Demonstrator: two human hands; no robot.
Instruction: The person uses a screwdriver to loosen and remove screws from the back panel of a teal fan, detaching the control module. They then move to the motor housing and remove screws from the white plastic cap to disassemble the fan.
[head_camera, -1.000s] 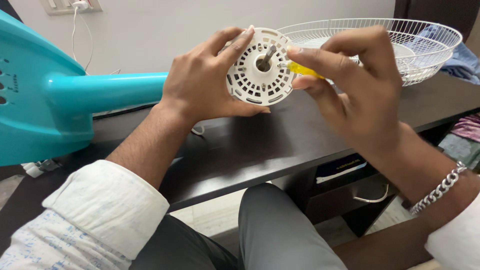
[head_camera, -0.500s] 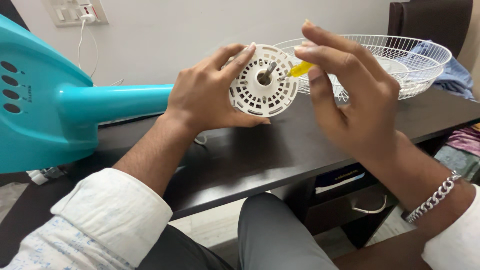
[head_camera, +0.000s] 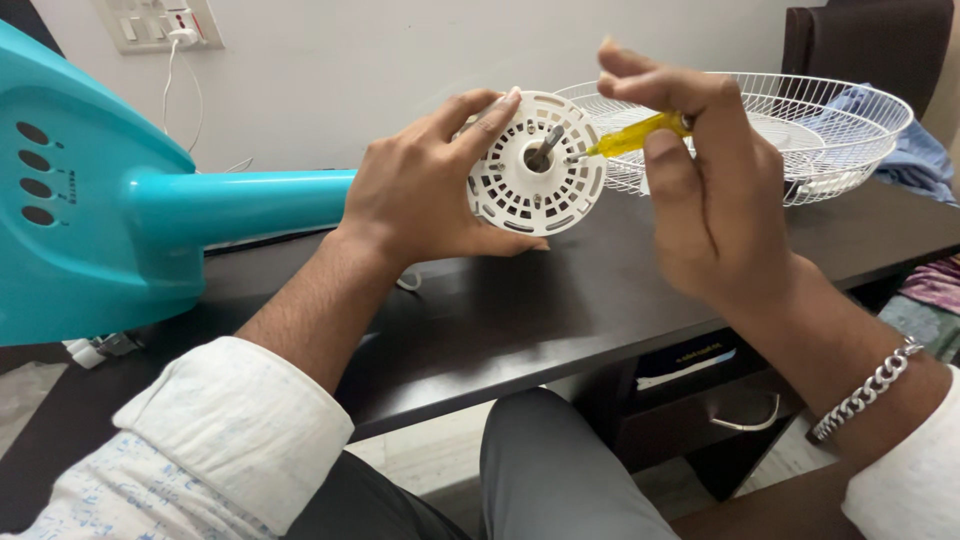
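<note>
Yellow screwdriver (head_camera: 640, 133) against white motor housing (head_camera: 536, 165)

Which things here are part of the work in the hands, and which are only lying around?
In use:
left hand
white vented motor cover
yellow screwdriver
right hand
teal fan body

Lying about:
white wire fan guard
blue cloth
wall socket

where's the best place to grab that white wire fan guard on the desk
Take the wire guard by its outer rim, probably at the near edge, coming from above and in front. It lies dished like a bowl on the dark desk, so the rim ring stands up and is exposed, while the thin spokes would likely flex. The right hand with the yellow screwdriver partly blocks its left side.
</note>
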